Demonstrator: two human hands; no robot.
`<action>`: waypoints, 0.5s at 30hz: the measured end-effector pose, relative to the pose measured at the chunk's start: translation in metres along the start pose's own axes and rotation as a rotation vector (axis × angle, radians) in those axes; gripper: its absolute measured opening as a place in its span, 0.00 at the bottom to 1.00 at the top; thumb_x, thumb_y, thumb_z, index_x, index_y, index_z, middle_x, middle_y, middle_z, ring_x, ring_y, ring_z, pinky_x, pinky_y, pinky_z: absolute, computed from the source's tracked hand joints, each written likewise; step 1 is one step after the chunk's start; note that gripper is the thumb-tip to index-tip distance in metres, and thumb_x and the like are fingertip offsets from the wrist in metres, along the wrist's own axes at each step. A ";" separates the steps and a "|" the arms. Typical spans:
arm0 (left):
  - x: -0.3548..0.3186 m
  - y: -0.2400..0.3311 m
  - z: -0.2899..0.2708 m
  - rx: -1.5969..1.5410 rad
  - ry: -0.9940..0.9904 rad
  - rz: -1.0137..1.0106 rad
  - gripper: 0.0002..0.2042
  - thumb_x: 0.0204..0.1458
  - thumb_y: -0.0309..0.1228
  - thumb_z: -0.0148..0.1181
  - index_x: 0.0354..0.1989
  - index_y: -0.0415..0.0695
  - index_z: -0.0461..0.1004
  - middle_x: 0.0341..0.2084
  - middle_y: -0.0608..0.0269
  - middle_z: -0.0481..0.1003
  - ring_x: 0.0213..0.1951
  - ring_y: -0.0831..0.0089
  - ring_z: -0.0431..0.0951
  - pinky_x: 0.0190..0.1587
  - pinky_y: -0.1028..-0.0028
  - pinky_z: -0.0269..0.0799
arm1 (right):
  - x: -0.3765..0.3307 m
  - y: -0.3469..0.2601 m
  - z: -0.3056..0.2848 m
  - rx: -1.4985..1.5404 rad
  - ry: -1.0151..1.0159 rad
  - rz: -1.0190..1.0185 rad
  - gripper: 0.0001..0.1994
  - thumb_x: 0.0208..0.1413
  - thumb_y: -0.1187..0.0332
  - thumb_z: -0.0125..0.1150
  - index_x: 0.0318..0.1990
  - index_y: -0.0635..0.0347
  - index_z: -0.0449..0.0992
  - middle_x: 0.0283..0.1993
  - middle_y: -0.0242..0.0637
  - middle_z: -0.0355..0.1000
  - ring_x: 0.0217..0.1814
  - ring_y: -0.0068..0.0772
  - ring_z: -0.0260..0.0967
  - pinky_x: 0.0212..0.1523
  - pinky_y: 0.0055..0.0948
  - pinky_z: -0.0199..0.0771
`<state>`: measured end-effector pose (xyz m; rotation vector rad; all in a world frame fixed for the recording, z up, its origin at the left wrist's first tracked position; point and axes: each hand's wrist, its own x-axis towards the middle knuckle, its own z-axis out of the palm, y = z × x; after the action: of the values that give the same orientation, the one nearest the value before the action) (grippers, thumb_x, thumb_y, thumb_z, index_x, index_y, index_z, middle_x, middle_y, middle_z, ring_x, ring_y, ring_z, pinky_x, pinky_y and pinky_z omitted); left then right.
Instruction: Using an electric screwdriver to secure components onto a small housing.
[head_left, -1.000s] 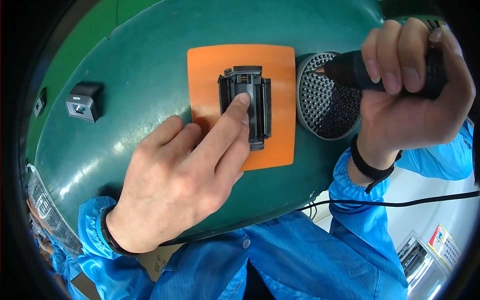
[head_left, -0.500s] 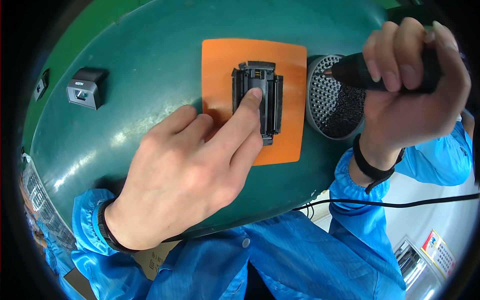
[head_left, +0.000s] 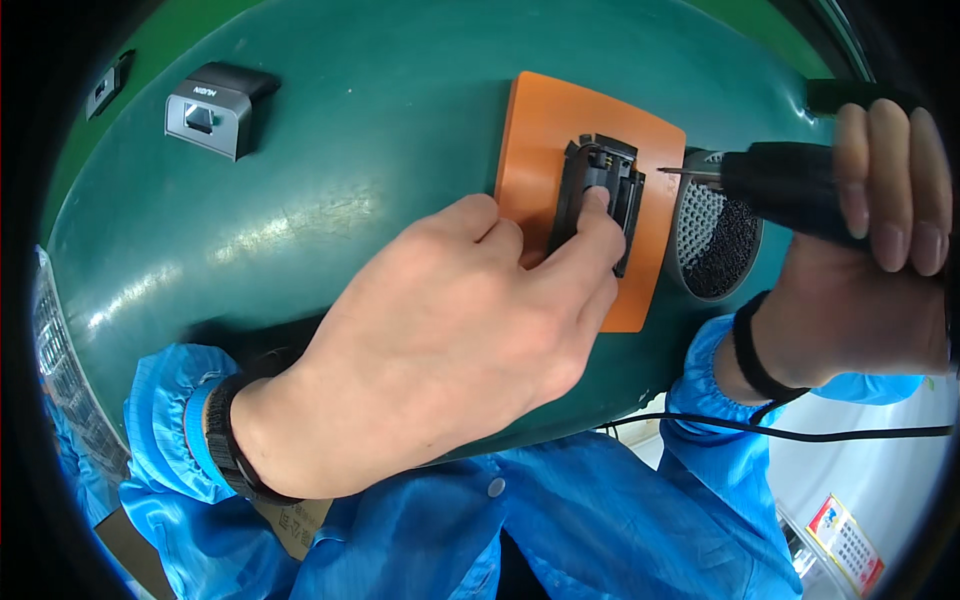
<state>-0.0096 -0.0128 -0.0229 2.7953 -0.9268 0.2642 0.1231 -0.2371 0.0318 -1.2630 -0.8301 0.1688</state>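
A black plastic housing [head_left: 631, 207] with metal contacts at its far end lies on an orange block [head_left: 532, 140]. My left hand [head_left: 430, 340] steadies it, index finger pressed into the middle channel and the other fingers bent along its near left side, partly hidden. My right hand [head_left: 865, 285] is wrapped round a black electric screwdriver [head_left: 785, 190], held level and pointing left. The thin bit hovers over the block's right edge, apart from the housing; whether a screw sits on its tip, I cannot tell.
Right of the block, a round grey screw tray [head_left: 712, 235] with a perforated plate holds many small black screws. A grey-black housing with a square window [head_left: 208, 112] stands at the far left of the green table [head_left: 400, 110]. A black cable [head_left: 820, 434] runs at the lower right.
The screwdriver bit has come away from over the screw tray to over the orange block's right edge. The view has shifted, so block and tray sit further right. My left finger stays on the housing.
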 end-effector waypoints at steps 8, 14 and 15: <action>-0.001 -0.002 0.006 -0.029 0.023 -0.018 0.08 0.43 0.26 0.65 0.33 0.44 0.81 0.53 0.64 0.81 0.22 0.77 0.68 0.31 0.77 0.68 | 0.001 0.023 0.014 -0.051 -0.010 0.004 0.15 0.72 0.59 0.46 0.44 0.60 0.75 0.23 0.26 0.60 0.22 0.20 0.56 0.29 0.28 0.60; -0.002 -0.001 0.007 -0.008 0.020 -0.018 0.07 0.43 0.27 0.65 0.33 0.44 0.80 0.52 0.65 0.81 0.22 0.78 0.67 0.30 0.77 0.68 | 0.003 0.023 0.016 -0.067 -0.038 0.004 0.16 0.72 0.58 0.46 0.46 0.60 0.75 0.24 0.26 0.60 0.22 0.20 0.56 0.28 0.28 0.60; -0.002 -0.001 0.006 -0.009 0.020 -0.020 0.07 0.43 0.27 0.65 0.33 0.44 0.80 0.52 0.65 0.81 0.22 0.78 0.67 0.30 0.77 0.68 | 0.004 0.022 0.016 -0.067 -0.042 0.004 0.16 0.72 0.58 0.46 0.46 0.60 0.75 0.24 0.26 0.60 0.22 0.20 0.56 0.28 0.28 0.61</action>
<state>-0.0097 -0.0124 -0.0290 2.7865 -0.8934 0.2835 0.1228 -0.2149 0.0152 -1.3282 -0.8758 0.1725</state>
